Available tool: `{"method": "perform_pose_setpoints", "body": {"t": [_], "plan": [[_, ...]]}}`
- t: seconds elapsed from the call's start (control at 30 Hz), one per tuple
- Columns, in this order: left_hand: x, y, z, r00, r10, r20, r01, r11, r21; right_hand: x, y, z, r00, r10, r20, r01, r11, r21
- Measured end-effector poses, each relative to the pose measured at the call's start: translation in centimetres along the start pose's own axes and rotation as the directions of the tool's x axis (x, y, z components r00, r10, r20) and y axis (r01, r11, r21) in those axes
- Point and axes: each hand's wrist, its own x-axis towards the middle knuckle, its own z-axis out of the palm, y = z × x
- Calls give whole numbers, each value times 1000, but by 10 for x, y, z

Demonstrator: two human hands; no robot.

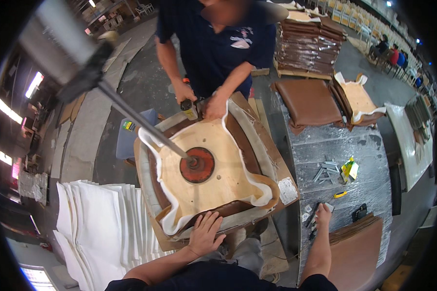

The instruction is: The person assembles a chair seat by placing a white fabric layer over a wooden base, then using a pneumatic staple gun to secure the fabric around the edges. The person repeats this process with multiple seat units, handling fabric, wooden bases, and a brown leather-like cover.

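My left hand (206, 234) lies with fingers stretched out on the near edge of a chair seat, where brown leather and white padding fold over a plywood board (213, 133). A red round pressure pad (197, 165) on a metal rod (136, 116) bears down on the board's middle. My right hand (322, 216) is out on the plastic-covered table to the right, closed around a dark tool that I cannot make out. Across the seat, a co-worker's hand holds a black and yellow staple gun (189, 109) at the far edge, the other hand pressing the leather there.
Staple strips (327, 170), a yellow-green packet (349, 169) and a yellow utility knife (340, 194) lie on the table (369, 194). Brown leather pieces (359, 247) and covered seats (310, 103) sit there too. White padding sheets (99, 228) are stacked left; a blue seat (133, 136) stands beyond.
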Motion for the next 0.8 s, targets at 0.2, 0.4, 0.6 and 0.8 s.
{"method": "perform_pose_setpoints", "body": {"t": [0.2, 0.4, 0.6, 0.8], "plan": [[-12, -10, -5, 999, -36, 2, 36, 984, -176, -88, -68, 107, 882, -432, 191, 447, 893, -43], [-2, -19, -9, 999, -11, -51, -3, 964, -266, -93, -84, 137, 777, -554, 299, 618, 762, -194], [-10, -24, -2, 994, -75, -75, 53, 963, -266, -115, -71, 146, 757, -576, 308, 653, 668, -356], [-8, -23, 4, 993, -55, -104, 30, 972, -234, -123, -79, 149, 732, -593, 336, 681, 621, -388]]}}
